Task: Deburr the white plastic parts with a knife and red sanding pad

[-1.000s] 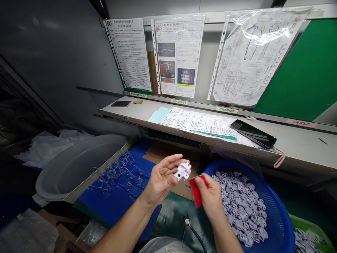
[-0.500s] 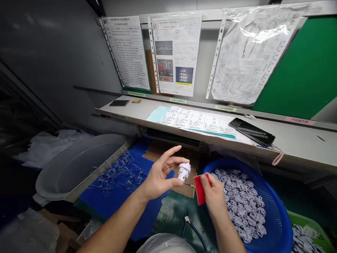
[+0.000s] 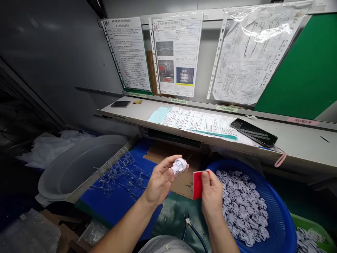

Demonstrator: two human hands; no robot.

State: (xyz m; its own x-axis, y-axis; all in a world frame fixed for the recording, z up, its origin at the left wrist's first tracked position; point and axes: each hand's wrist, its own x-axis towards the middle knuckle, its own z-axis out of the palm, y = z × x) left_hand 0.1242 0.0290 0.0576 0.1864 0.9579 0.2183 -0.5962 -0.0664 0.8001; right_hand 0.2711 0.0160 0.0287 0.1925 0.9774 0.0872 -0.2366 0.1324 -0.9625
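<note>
My left hand (image 3: 160, 181) is closed on a small white plastic part (image 3: 179, 166), tilted with its wide round end up and to the right. Between the thumb and fingers of my right hand (image 3: 212, 193) is a flat red pad (image 3: 198, 185) with a pale edge, perhaps a sanding pad. A short gap separates pad and part. Below my hands, a pair of cutting pliers (image 3: 190, 225) with blue handles lies on the green mat (image 3: 168, 214).
At the right stands a blue basket (image 3: 283, 214) heaped with white plastic parts (image 3: 244, 207). A green basket (image 3: 302, 221) sits beyond it. Clear plastic sprues (image 3: 119, 172) lie on blue sheeting at left, near a grey tub (image 3: 43, 182). A shelf (image 3: 142, 112) holds papers and a phone (image 3: 254, 131).
My left hand has turned the white part from upright to tilted, and its fingers have curled in around it. The red pad has shifted slightly left and up in my right hand.
</note>
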